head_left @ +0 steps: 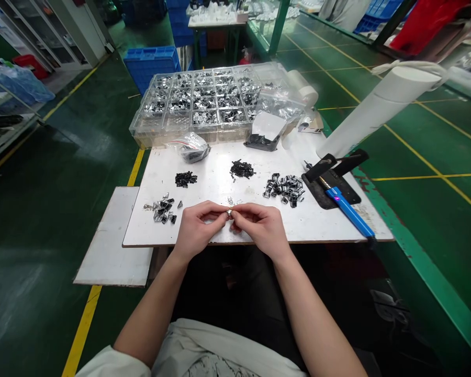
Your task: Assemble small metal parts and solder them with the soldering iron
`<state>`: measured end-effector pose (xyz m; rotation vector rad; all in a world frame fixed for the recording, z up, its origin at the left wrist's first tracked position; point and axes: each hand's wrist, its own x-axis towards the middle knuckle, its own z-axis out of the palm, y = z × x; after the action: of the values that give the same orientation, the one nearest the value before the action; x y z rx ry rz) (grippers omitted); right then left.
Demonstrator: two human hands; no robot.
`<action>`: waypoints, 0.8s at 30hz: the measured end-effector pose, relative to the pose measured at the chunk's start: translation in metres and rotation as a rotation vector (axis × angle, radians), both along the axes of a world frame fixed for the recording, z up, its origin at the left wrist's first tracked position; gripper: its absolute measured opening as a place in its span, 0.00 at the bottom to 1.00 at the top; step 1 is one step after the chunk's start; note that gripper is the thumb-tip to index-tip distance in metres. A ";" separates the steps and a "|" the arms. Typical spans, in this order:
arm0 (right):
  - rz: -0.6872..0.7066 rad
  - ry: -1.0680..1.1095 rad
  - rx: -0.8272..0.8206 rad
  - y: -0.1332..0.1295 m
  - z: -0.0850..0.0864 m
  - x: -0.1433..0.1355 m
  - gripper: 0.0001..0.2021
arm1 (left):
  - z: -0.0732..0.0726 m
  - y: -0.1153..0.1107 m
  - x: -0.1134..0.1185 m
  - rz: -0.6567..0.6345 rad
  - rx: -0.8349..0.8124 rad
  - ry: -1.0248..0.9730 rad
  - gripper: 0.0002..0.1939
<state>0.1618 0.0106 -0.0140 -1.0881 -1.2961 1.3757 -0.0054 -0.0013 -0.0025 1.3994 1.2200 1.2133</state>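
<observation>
My left hand [202, 225] and my right hand [261, 225] meet at the table's front edge, fingertips pinched together on one small shiny metal piece [230, 212]. The fingers cover most of it, so its exact kind does not show. Just beyond the fingertips lie a few tiny thin bits [231, 200]. Left of my left hand is a loose pile of small black-and-silver parts [165, 209]. A bigger pile of similar metal parts [284, 188] lies beyond my right hand. Two heaps of small black pieces, one left [186, 179] and one central [242, 168], sit farther back.
A clear compartment box [160, 137] full of small parts spans the back of the white table [215, 157]. Plastic bags [194, 149] stand before it. On the right, a blue soldering iron [349, 212] rests on a black stand [317, 191], beside a tall white roll [380, 107].
</observation>
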 end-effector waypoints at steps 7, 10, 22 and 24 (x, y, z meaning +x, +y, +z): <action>0.023 -0.042 0.062 0.000 -0.002 0.001 0.09 | -0.003 0.000 -0.001 0.024 -0.023 -0.015 0.04; 0.017 -0.052 0.073 0.000 -0.001 0.002 0.08 | -0.002 0.002 -0.002 0.011 -0.037 -0.017 0.04; 0.014 -0.104 0.168 -0.002 -0.002 0.003 0.07 | -0.001 0.001 -0.003 0.006 -0.009 0.004 0.03; 0.013 -0.122 0.192 -0.002 -0.002 0.002 0.06 | -0.001 0.001 -0.003 0.011 -0.009 -0.001 0.03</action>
<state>0.1641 0.0085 -0.0159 -1.0457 -1.4929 1.1824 -0.0086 0.0000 -0.0033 1.3872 1.2327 1.2142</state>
